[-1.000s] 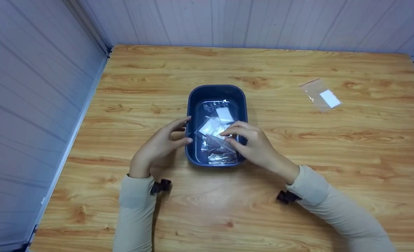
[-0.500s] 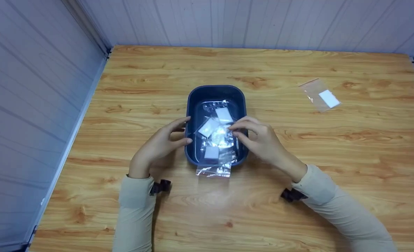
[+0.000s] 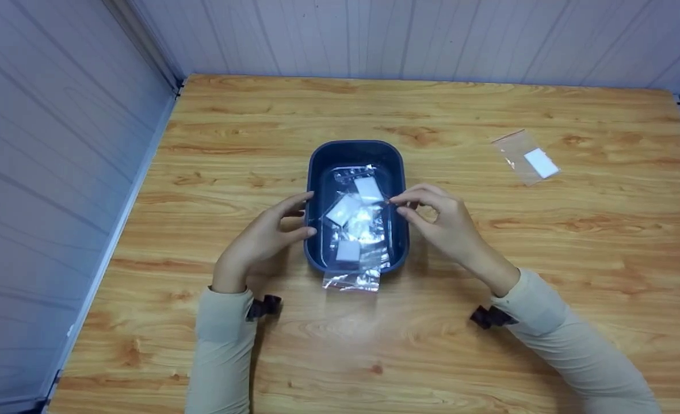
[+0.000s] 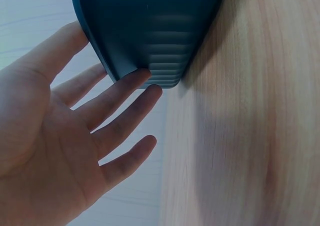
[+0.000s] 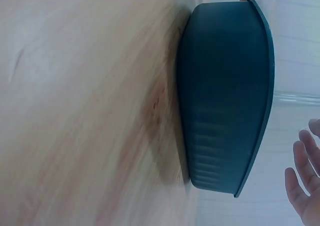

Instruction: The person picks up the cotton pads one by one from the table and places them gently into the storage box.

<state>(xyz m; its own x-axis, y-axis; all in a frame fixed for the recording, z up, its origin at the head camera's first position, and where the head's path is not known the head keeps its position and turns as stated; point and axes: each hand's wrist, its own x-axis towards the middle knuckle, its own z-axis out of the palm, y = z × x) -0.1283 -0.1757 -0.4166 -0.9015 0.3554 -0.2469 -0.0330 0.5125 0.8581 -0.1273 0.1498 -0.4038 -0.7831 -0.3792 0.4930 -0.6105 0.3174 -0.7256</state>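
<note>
A dark blue plastic tub [image 3: 356,147] sits on the table, holding several clear zip bags, some with white cards [image 3: 344,209] inside. One zip bag [image 3: 351,280] overhangs the near rim. My left hand [image 3: 262,233] is at the tub's left side, fingers spread around the rim; the left wrist view shows its fingers [image 4: 117,98] beside the ribbed wall. Over the right rim, my right hand [image 3: 440,221] has thumb and forefinger slightly apart, near the bags. In the right wrist view, the right hand [image 5: 307,176] shows loosely spread fingers beyond the tub's edge.
Another zip bag [image 3: 515,152] with a white card lies on the wooden table [image 3: 593,253], at the back right. Pale panel walls [image 3: 432,40] stand behind the table and along its left side.
My right hand has let go of a bag and drawn back to the right rim. That bag now lies over the near rim. The left hand stays put.
</note>
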